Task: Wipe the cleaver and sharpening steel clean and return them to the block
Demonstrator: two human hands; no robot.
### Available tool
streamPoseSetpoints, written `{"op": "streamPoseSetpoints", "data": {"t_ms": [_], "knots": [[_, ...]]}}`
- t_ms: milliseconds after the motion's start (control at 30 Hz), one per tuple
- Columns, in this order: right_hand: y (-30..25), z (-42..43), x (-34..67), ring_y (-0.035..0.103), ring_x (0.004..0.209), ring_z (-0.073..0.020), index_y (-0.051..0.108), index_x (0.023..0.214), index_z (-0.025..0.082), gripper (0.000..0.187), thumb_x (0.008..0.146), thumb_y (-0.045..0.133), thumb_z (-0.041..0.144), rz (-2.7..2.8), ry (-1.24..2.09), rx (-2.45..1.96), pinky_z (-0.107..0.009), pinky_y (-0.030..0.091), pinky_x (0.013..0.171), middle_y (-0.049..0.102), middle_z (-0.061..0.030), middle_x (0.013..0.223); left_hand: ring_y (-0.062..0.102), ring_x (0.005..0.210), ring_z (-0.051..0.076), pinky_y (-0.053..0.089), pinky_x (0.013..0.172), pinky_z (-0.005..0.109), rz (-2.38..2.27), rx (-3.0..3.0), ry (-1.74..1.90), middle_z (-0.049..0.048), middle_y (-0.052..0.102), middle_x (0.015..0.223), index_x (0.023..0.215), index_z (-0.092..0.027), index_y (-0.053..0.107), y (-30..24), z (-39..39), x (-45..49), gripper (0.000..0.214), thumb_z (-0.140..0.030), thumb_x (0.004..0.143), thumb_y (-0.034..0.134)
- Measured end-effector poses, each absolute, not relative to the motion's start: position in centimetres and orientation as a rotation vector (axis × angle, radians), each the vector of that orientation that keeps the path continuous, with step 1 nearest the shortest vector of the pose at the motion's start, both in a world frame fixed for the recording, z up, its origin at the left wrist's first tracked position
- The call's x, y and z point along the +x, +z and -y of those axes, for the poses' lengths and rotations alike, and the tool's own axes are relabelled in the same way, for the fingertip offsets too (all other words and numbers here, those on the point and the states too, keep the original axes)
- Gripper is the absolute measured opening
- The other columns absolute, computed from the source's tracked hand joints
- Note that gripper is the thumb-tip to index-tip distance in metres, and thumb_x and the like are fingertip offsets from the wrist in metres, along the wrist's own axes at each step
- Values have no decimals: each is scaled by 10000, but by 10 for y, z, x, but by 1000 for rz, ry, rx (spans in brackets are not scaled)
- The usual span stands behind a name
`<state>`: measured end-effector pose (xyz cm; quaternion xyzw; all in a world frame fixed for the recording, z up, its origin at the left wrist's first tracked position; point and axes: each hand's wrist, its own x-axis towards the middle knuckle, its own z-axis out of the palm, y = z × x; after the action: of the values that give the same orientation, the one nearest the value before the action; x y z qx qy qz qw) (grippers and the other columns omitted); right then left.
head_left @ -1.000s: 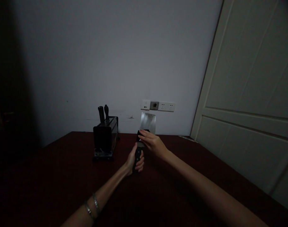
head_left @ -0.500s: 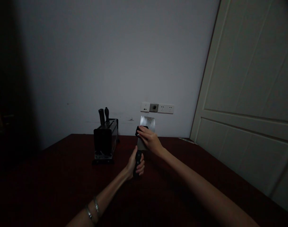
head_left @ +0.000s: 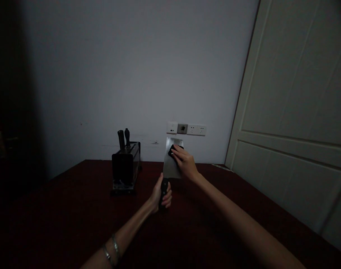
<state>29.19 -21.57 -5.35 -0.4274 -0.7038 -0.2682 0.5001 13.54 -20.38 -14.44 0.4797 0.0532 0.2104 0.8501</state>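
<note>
My left hand (head_left: 160, 195) is wrapped round the black handle of a cleaver (head_left: 169, 166), which it holds upright above the table with the broad metal blade pointing away. Pinched in my right hand (head_left: 186, 161) is a black cloth-like pad (head_left: 173, 150), pressed against the face of the blade near its upper part. The fingers cover part of the pad, so its exact kind is hard to make out. Two bracelets circle my left forearm.
Left of my hands, a dark knife block (head_left: 126, 167) with two black handles sticking up stands on the dark red table (head_left: 83, 194). Behind are a wall with sockets (head_left: 196, 130) and, on the right, a white panelled door (head_left: 293, 112).
My right hand has moved the black pad to the right and slightly up across the blade, uncovering its left side. My left hand keeps its grip on the cleaver handle.
</note>
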Motion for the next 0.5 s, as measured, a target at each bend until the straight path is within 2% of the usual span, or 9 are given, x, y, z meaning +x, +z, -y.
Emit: {"op": "streamPoseSetpoints", "data": {"t_ms": [100, 300, 500], "knots": [[-67, 224, 290, 498, 1155, -187, 625, 1096, 214, 280, 849, 494, 236, 1777, -620, -1020, -368, 415, 981, 561, -76, 1222, 212, 206, 68, 265, 261, 185, -130, 1011, 449, -67, 284, 277, 513, -192, 352, -144, 204, 137, 614, -712, 784, 171], [-33, 215, 310, 539, 1107, -217, 649, 1053, 236, 262, 838, 502, 267, 1540, -642, -1081, -422, 412, 976, 583, -56, 1194, 214, 204, 70, 253, 267, 184, -129, 1030, 385, -67, 285, 275, 526, -197, 351, -149, 212, 142, 626, -740, 762, 147], [-29, 209, 291, 513, 1138, -203, 639, 1075, 209, 274, 848, 492, 251, 1557, -679, -1048, -395, 396, 994, 568, -76, 1213, 212, 206, 69, 258, 269, 183, -154, 1050, 397, -67, 288, 278, 532, -195, 360, -156, 219, 145, 624, -731, 769, 148]]}}
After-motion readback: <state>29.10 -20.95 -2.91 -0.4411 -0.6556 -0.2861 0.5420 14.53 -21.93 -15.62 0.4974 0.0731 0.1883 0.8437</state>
